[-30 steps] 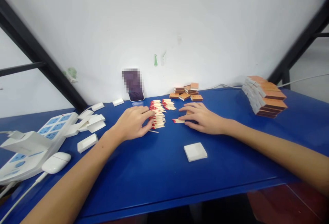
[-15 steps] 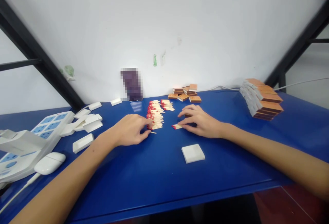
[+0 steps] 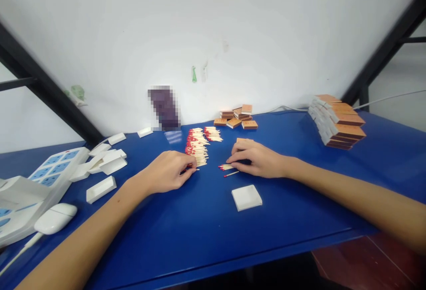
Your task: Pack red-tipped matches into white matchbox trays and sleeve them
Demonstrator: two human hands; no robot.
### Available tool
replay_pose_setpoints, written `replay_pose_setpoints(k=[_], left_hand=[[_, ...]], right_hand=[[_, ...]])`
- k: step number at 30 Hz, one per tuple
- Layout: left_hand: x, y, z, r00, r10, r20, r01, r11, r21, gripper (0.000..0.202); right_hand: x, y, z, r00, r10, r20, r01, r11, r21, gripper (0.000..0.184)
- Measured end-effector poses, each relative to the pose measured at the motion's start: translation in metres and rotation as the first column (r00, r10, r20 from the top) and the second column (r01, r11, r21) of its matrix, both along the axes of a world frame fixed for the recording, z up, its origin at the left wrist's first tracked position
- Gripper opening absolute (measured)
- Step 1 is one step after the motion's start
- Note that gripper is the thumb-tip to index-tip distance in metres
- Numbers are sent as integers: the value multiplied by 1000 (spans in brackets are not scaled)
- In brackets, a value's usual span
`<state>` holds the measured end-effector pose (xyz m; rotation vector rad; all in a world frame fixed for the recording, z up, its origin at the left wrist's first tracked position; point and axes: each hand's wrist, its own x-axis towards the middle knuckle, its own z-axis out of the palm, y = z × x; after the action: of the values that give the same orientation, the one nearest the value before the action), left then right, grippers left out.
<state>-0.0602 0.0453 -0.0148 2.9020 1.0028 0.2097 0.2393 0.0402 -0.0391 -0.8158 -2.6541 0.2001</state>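
My left hand (image 3: pixel 175 171) has thumb and fingers pinched together at the near end of a large pile of red-tipped matches (image 3: pixel 197 148). The pale end of one match (image 3: pixel 198 170) shows at its fingertips. My right hand (image 3: pixel 258 159) curls over a small bunch of matches (image 3: pixel 226 166), its fingertips on their pale ends. A single match (image 3: pixel 231 174) lies just in front of that bunch, its end close to the thumb. Behind the right knuckles, part of an orange matchbox (image 3: pixel 244 140) shows. Nearer me lies a white matchbox tray (image 3: pixel 246 197).
Another small match group (image 3: pixel 213 134) lies by the pile. Matchboxes (image 3: pixel 234 123) sit against the wall, with a larger stack (image 3: pixel 339 123) at right. White trays (image 3: pixel 101 189), a power strip (image 3: pixel 55 166) and a white earphone case (image 3: pixel 56 218) occupy the left. A pixelated dark object (image 3: pixel 165 108) leans on the wall.
A single match now lies apart in front of the small bunch by my right hand. That hand has lowered slightly, uncovering the matchbox behind it. My left hand stays by the pile. The view shifts slightly.
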Motion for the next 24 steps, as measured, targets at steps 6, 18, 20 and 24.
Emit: replay_pose_setpoints(k=[6, 18, 20, 24], left_hand=[[5, -2, -3, 1000, 6, -1, -6, 1000, -28, 18], [19, -7, -24, 991, 78, 105, -90, 989, 117, 16], [14, -3, -24, 992, 65, 105, -78, 989, 127, 15], [7, 1, -22, 995, 12, 95, -23, 993, 116, 14]], right_hand=[[0, -2, 1, 1000, -8, -13, 7, 1000, -5, 29], [2, -2, 5, 1000, 18, 1, -18, 997, -74, 33], [2, -2, 7, 1000, 22, 10, -21, 994, -103, 35], [4, -3, 10, 999, 8, 36, -3, 992, -124, 40]])
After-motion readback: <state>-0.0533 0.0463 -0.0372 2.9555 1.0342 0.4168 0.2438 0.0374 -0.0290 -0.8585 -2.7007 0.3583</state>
